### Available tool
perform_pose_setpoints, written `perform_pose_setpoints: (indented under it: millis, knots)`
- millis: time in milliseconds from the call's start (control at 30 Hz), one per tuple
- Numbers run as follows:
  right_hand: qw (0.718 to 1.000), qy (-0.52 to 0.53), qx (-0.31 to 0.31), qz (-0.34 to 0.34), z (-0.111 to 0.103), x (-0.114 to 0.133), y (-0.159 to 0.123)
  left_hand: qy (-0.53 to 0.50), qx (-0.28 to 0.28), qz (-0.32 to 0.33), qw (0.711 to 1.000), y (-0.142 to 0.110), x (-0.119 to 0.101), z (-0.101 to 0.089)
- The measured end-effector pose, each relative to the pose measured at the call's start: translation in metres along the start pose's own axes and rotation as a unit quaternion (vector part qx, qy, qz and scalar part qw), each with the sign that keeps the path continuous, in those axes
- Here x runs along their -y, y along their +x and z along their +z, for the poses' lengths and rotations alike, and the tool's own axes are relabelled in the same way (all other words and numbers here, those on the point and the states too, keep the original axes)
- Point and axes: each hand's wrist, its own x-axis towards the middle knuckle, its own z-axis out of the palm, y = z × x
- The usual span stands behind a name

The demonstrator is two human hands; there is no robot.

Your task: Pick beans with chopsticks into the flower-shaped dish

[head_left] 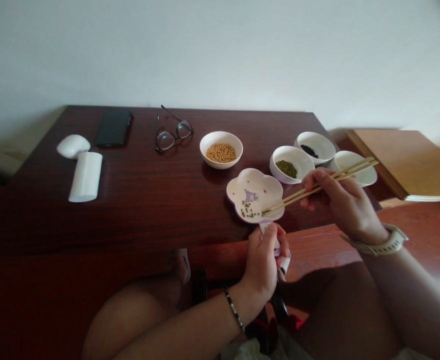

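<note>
At the flower-shaped ceramic dish (267,186), right fingers (317,181) grip bamboo chopsticks (291,198), left fingers (268,245) curled.

**Glossy glazed ceramic and pale bamboo on polished dark wood**

The surface (174,210) is finished in glossy reddish-brown wood grain. Smooth glazed ceramic is seen on the flower-shaped dish (270,184) and the round bowl (222,136). The chopsticks (349,170) appear as matt bamboo, the white strip (269,229) as matt paper, and the phone (113,128) as glossy black glass.
</note>
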Motion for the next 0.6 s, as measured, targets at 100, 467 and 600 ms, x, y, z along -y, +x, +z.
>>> perform_pose_setpoints:
  millis: [100,467,600]
  knots:
    - [1.0,0.003,-0.001,-0.004,0.0017,0.0004,-0.0004,0.004,0.0,-0.001,1.0,-0.0001,-0.001,0.0005]
    - [1.0,-0.006,-0.003,-0.01,0.0057,0.0007,-0.0013,0.008,0.003,0.0,1.0,-0.0006,-0.0019,0.0006]
    - [1.0,-0.003,-0.011,-0.012,0.0044,0.0005,-0.0015,0.006,0.003,-0.001,1.0,-0.0001,-0.002,0.0006]
